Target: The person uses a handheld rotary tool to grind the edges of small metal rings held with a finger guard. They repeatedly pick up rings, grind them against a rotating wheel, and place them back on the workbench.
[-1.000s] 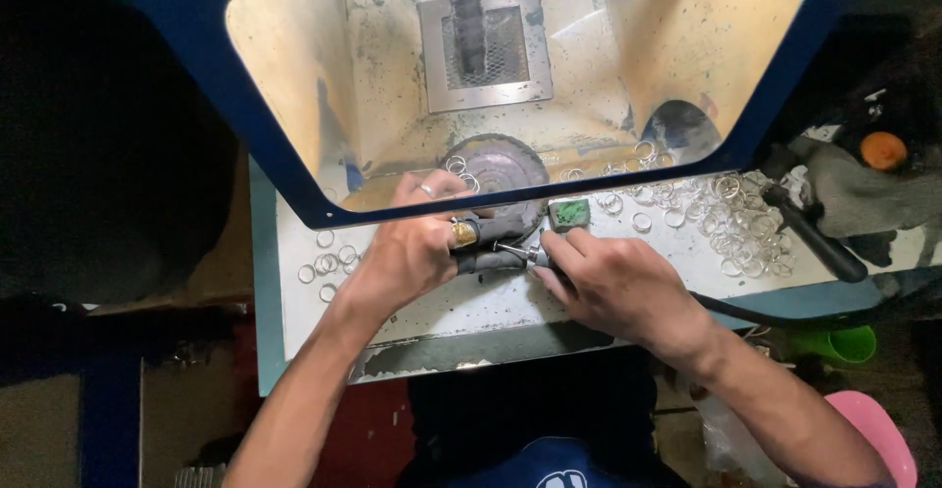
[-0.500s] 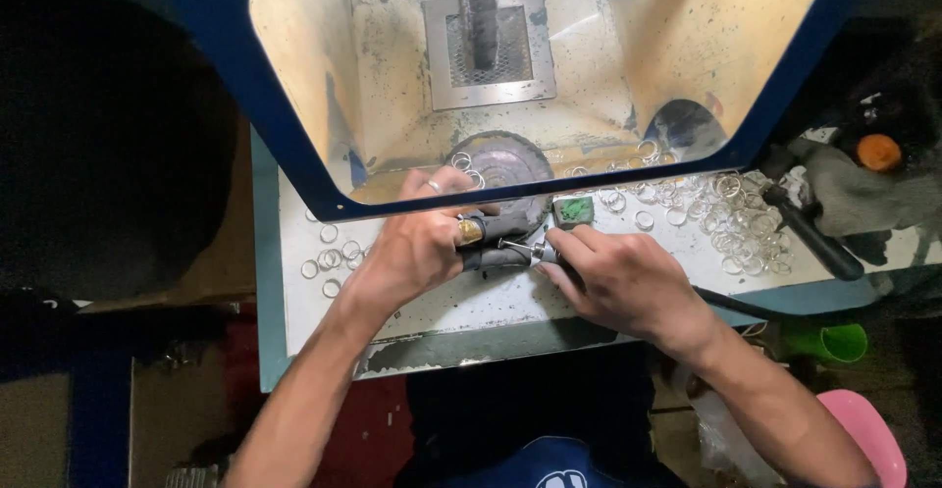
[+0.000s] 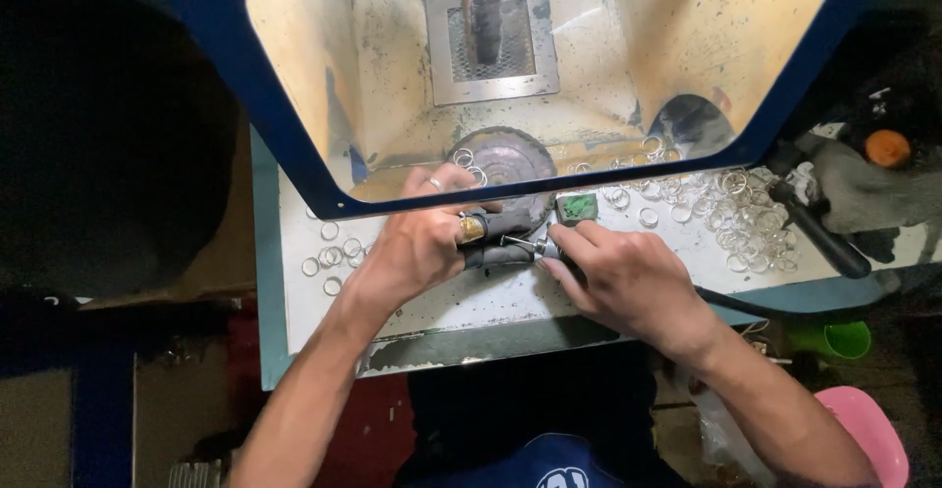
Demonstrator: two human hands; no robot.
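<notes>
Metal rings (image 3: 329,253) lay scattered loose on the pale bench top (image 3: 471,307), left of the dark buffing wheel (image 3: 505,169), seemingly parked within easy reach. Just below that wheel, the left hand (image 3: 417,248) sat curled, a gold-coloured ring on one finger, its fingers (image 3: 481,243) in dark covers pinched together on a small piece I couldn't make out, likely braced against the bench to hold it steady. Right of it, still below the wheel, the right hand (image 3: 628,277) had its fingers wrapped tight round a slim dark handpiece (image 3: 525,248), the thin tip pointing left at what the left hand pinched, held pen-fashion, probably for control. A green block (image 3: 577,206) sat just right of the wheel, touching nothing I could see. Farther right of the wheel, another heap of rings (image 3: 731,218) spread out beside a black handle (image 3: 819,233).
</notes>
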